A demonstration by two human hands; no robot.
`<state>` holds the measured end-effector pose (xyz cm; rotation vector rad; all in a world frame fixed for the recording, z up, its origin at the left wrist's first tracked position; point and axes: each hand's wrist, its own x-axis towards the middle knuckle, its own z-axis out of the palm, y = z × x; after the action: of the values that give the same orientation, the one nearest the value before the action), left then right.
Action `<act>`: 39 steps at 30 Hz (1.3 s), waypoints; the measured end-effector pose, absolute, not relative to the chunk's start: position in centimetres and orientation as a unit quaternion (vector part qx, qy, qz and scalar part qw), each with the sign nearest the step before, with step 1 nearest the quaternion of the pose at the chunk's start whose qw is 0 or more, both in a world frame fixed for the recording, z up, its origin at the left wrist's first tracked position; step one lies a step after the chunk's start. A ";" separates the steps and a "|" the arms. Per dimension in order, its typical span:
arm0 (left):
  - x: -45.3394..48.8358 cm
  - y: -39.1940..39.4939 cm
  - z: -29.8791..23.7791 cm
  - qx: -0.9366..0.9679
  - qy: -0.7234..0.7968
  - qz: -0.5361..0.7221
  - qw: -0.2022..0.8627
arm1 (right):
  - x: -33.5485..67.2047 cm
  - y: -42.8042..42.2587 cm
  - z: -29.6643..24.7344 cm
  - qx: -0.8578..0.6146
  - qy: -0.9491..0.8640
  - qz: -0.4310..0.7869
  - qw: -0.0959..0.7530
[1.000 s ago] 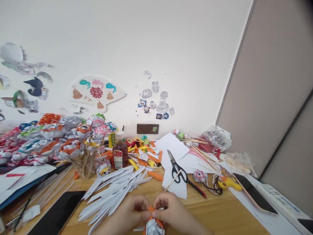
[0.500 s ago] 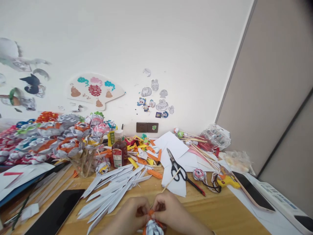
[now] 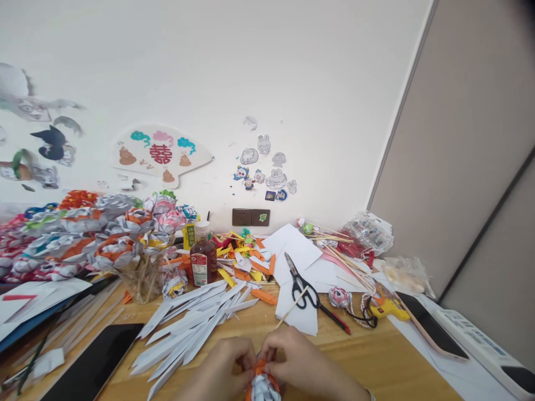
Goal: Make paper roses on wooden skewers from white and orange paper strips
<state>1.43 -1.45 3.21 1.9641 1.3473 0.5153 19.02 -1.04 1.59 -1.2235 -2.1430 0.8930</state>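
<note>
At the bottom of the view, both hands pinch an orange and white paper flower [image 3: 264,386] near the table edge. My left hand [image 3: 232,359] has its fingers closed on the flower's orange part from the left. From the right, my right hand [image 3: 290,353] grips the same orange paper. A thin wooden stick [image 3: 292,307] rises from behind my right hand; its lower end is hidden. Folded white paper strips [image 3: 200,320] lie left of the hands. Black-handled scissors [image 3: 303,287] rest on white paper sheets [image 3: 290,245] beyond them.
Many paper flowers [image 3: 112,245] are heaped at the left, beside a bottle [image 3: 200,259] and orange and yellow paper pieces [image 3: 251,262]. A dark phone [image 3: 96,362] lies at the front left. On the right are a yellow glue gun [image 3: 388,309] and another phone [image 3: 432,326].
Both hands stay at nearly the same spot, still pinching the flower. Slightly more of its orange paper shows between the fingers. The view has shifted very slightly.
</note>
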 end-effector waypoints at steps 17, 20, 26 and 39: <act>0.0 0.5 2.3 0.700 0.420 0.235 0.528 | 18.6 -0.8 1.6 -0.305 -0.858 0.184 0.371; 0.2 0.4 2.4 0.707 0.431 0.251 0.502 | 18.8 -0.8 1.9 -0.248 -0.877 0.137 0.389; 0.5 0.0 3.0 0.694 0.435 0.279 0.502 | 18.9 -1.2 2.5 -0.234 -0.892 0.111 0.370; 1.2 -0.8 2.7 0.688 0.484 0.243 0.483 | 18.1 -1.2 1.6 -0.384 -0.860 0.179 0.285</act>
<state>1.21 -0.83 2.72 1.6774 1.1795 0.5912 18.13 -1.22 1.56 -1.0268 -2.2999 0.4775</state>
